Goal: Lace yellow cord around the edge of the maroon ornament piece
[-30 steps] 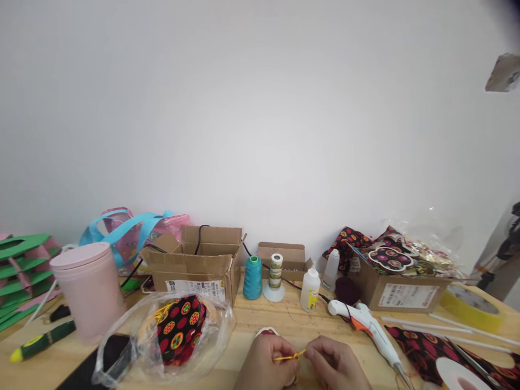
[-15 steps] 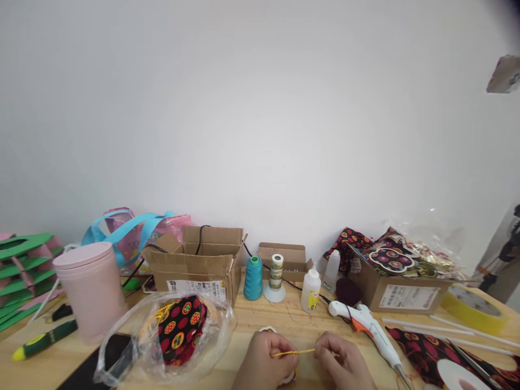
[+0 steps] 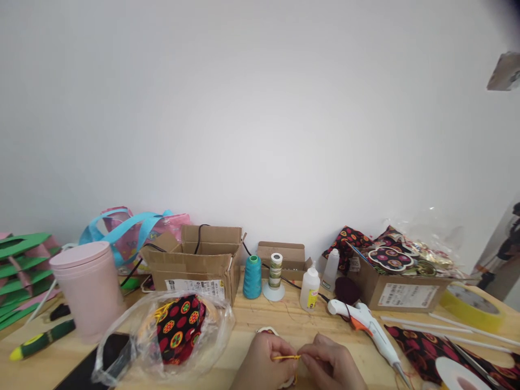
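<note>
Low in the middle of the view, both of my hands work over the wooden table (image 3: 260,317). My left hand (image 3: 266,364) and my right hand (image 3: 331,364) each pinch one end of a short yellow thread (image 3: 286,357) stretched between them. Fingers of both hands are closed on it, and the hands are close together. A small white ring-shaped piece (image 3: 268,329) peeks out just behind my left hand. My wrists are cut off by the frame's bottom edge.
A clear plastic bag of patterned fabric (image 3: 179,325) lies left of my hands, with a pink cup (image 3: 87,290) and cardboard boxes (image 3: 199,262) behind. Thread spools (image 3: 252,277), a glue bottle (image 3: 310,288), a white glue gun (image 3: 368,325), yellow tape (image 3: 471,306) and fabric scraps fill the right.
My hands spread the yellow thread apart, then drew back together; the gap between them is now shorter than half a second ago.
</note>
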{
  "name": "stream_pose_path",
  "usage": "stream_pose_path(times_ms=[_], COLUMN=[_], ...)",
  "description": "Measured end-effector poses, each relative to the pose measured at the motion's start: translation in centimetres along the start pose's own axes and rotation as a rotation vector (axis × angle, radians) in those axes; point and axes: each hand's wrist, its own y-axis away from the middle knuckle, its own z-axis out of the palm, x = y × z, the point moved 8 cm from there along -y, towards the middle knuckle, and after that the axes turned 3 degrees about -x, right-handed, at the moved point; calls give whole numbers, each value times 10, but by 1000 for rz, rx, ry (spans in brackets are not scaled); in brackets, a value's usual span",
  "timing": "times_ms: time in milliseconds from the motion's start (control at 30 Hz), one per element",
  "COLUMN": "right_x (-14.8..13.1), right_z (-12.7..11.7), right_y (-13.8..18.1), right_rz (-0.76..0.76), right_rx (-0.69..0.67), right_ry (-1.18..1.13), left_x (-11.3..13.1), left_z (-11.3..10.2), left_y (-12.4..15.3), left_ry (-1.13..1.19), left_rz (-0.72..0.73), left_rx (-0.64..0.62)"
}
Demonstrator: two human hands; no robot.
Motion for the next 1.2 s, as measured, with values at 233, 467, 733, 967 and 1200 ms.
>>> stream_pose_path(times_ms=[233,467,733,967,1200], right_x=[2,0,2,13,11], right_z=[0,-3,-8,-4,-6], right_y=[-1,1,0,-1,-1], right_rz=[25,6,36,96,76], right_rx=[13,58,117,107,109], right_ry=[-11,2,-35,-172,-130], left_x=[-7,-3,-1,21,23], left_z=[2,-1,1,6,5], left_y=[-3,-6,-5,4,4], left_ry=[38,4,-50,-82,-158], left_rz=[-6,-5,12,140,125], left_rx=[-24,15,-38,-84,-77])
